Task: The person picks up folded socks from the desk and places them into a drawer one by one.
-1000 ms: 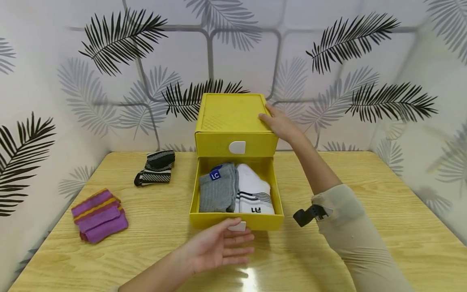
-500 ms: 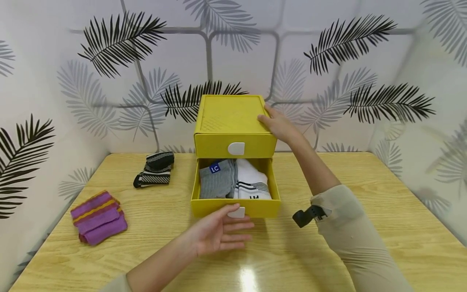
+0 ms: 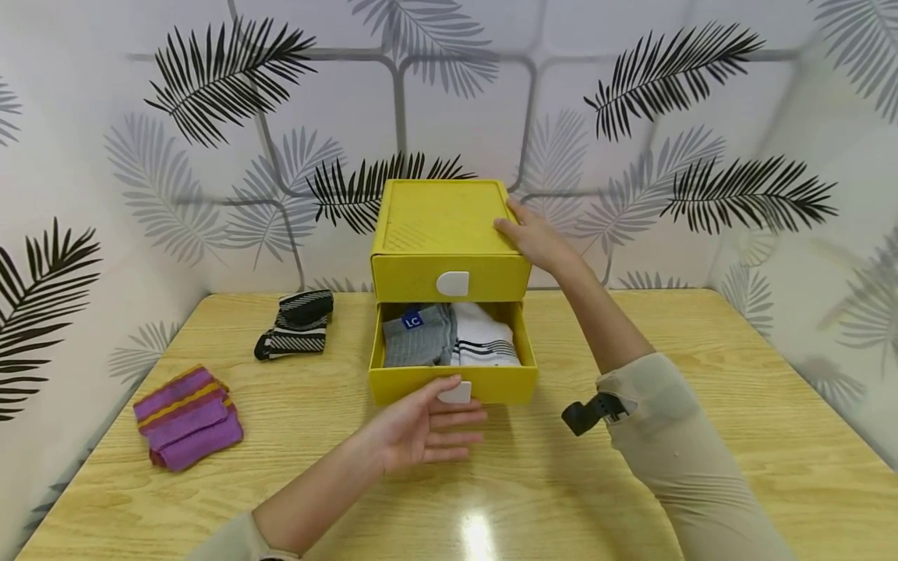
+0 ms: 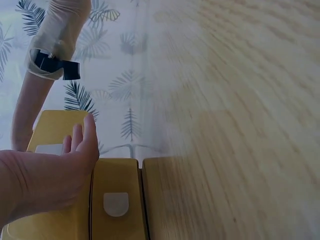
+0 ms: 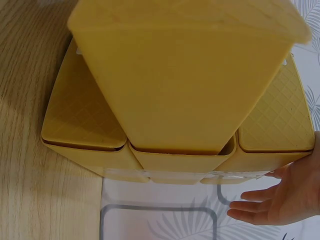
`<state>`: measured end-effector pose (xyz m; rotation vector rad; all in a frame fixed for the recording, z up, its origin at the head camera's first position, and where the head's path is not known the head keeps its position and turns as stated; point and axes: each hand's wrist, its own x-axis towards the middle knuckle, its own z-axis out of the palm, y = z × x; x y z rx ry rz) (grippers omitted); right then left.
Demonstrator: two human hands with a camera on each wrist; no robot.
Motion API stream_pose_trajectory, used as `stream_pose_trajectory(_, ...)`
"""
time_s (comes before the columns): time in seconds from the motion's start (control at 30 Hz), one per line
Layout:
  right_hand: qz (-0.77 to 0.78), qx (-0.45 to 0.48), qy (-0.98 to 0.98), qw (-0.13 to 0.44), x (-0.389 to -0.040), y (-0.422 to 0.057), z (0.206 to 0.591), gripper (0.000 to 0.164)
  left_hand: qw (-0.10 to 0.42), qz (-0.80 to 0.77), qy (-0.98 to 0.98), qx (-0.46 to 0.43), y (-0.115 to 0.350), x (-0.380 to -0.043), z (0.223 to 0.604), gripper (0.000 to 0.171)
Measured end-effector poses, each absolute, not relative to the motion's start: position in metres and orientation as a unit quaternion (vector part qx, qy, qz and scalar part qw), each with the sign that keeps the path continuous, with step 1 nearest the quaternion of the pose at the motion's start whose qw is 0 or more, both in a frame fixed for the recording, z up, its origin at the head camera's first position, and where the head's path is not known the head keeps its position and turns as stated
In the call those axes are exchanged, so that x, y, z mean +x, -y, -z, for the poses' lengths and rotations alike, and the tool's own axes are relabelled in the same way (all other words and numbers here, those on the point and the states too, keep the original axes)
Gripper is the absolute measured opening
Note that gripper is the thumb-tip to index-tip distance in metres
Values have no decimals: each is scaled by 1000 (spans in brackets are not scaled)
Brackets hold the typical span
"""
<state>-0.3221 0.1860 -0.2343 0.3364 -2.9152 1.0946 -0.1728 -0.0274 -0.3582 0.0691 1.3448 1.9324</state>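
A yellow drawer box point(image 3: 449, 218) stands at the table's far middle, its upper drawer closed and the one below pulled partly out. In that pulled-out drawer point(image 3: 522, 383) lie folded grey socks point(image 3: 418, 343) with a blue LC label and white socks point(image 3: 486, 343) with dark stripes. My left hand point(image 3: 421, 425) has its thumb at the white tab point(image 3: 456, 393) on the drawer front, with straight fingers spread below. My right hand point(image 3: 540, 238) rests on the box's upper right edge, thumb on top. In the right wrist view its fingers point(image 5: 257, 205) stretch straight beside the box's rear.
On the wooden table point(image 3: 309, 467), purple folded socks point(image 3: 189, 419) with orange stripes lie at left. Black-and-white patterned socks point(image 3: 296, 323) sit farther back. A leaf-print wall point(image 3: 449, 101) rises behind the box. The left wrist view shows a lower drawer point(image 4: 115, 175), closed.
The pulled-out drawer has slid back into the box, with my left hand moving along at its front. My right hand keeps its place on the box's edge.
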Motion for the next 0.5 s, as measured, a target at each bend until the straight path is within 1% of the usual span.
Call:
stream_pose_trajectory(0.07,-351,108,930,5,-322,-186,235,62,392,-737,-548,55,31,-172,356,68)
stream_pose_trajectory(0.17,-348,107,931,2,-322,-185,235,62,399,-687,-595,120,39,-167,347,61)
stream_pose_trajectory(0.2,-347,108,931,0,-322,-185,235,62,394,-674,-608,145,43,-165,342,55)
stream_pose_trajectory(0.27,-343,108,933,-1,-321,-184,234,62,364,-656,-630,199,49,-163,329,46)
stream_pose_trajectory(0.3,-344,108,933,-1,-321,-184,234,62,338,-651,-641,228,52,-164,322,40)
stream_pose_trajectory(0.33,-346,109,932,0,-322,-184,234,62,299,-645,-656,252,55,-165,315,36)
stream_pose_trajectory(0.4,-351,110,930,1,-321,-184,233,62,193,-604,-715,295,59,-171,302,28)
stream_pose_trajectory(0.47,-354,109,929,2,-321,-184,233,62,71,-501,-804,314,60,-182,294,24)
stream_pose_trajectory(0.5,-354,108,929,2,-321,-184,233,62,23,-429,-847,314,61,-188,292,23)
